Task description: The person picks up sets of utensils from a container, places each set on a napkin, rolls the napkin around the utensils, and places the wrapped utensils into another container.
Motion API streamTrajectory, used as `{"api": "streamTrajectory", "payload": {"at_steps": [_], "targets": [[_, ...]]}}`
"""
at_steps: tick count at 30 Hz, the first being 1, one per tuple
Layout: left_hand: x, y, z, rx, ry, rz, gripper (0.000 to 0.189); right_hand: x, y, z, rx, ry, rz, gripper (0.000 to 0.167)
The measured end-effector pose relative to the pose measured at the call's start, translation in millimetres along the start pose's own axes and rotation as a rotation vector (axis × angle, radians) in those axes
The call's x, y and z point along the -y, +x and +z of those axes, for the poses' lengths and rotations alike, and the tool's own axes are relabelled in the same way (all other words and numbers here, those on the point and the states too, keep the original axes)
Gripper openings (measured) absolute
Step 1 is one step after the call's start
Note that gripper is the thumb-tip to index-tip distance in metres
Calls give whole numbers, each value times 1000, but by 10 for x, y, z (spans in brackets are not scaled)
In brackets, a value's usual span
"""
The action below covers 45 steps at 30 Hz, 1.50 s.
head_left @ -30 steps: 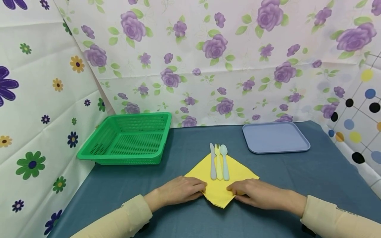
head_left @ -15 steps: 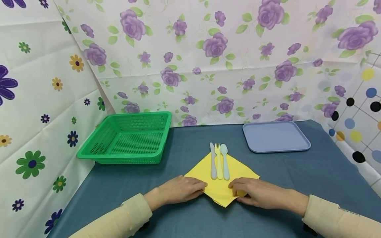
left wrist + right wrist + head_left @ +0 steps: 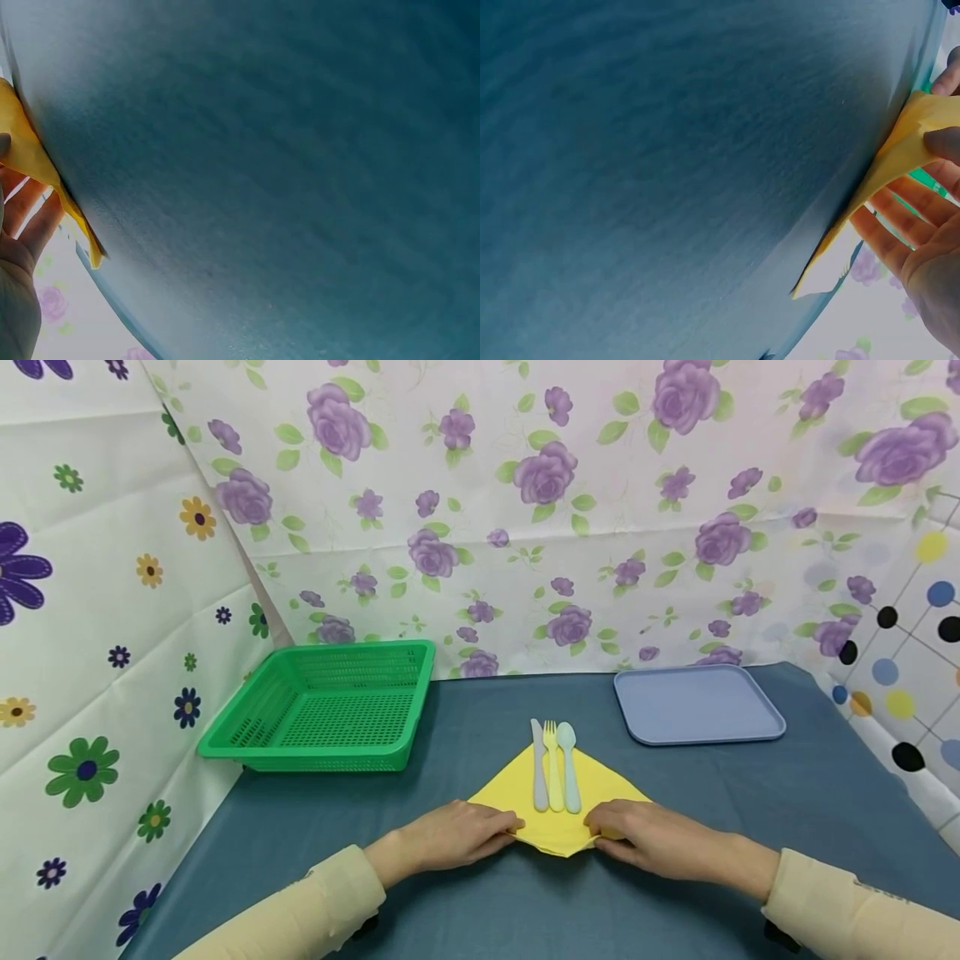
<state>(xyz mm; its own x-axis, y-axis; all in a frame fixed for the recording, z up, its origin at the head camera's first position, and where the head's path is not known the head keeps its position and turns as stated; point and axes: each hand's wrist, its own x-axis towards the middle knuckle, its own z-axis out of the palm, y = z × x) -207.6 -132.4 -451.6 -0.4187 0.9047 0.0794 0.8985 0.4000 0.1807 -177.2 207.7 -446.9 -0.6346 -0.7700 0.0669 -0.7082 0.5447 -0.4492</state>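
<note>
A yellow napkin (image 3: 553, 832) lies diamond-wise on the table, its near corner raised off the cloth. On it, side by side, are a greyish knife (image 3: 539, 781), a pale yellow fork (image 3: 554, 777) and a pale green spoon (image 3: 572, 781). My left hand (image 3: 453, 833) pinches the napkin's near left edge. At the near right edge my right hand (image 3: 660, 838) pinches it too, thumb below and fingers on top. Both wrist views show the napkin (image 3: 900, 154) between thumb and fingers, lifted along that edge; the left hand is cut off by the frame in its view.
A green plastic basket (image 3: 315, 758) stands at the back left. At the back right lies a blue-grey tray (image 3: 697, 706). Dark blue cloth (image 3: 480, 910) covers the table, and flowered sheets (image 3: 480, 460) hang behind and at the left.
The napkin's near corner has risen and drawn back toward the cutlery. The right hand has shifted slightly. The cutlery keeps its place on the napkin.
</note>
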Motion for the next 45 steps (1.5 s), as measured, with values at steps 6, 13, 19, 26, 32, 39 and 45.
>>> {"api": "streamTrajectory", "payload": {"at_steps": [6,13,19,26,32,39,45], "targets": [[-4,16,-7,-2,-57,-42,16,-14,-28,-4,13,-26,12,13],[6,18,-2,-30,-87,-63,13,-21,11,-16,-33,28,43,8],[19,22,-21,-46,-79,-106,11,-37,30,-38,-64,59,92,12],[43,45,-35,-52,-129,-144,16,-56,35,-66,-63,105,122,19],[48,64,-48,-77,-135,-189,18,-70,52,-76,-108,116,119,19],[51,102,-68,-90,-117,-219,20,-87,107,-92,-142,139,157,18],[56,153,-81,-131,-75,-260,20,-94,168,-141,-170,133,222,15]]}}
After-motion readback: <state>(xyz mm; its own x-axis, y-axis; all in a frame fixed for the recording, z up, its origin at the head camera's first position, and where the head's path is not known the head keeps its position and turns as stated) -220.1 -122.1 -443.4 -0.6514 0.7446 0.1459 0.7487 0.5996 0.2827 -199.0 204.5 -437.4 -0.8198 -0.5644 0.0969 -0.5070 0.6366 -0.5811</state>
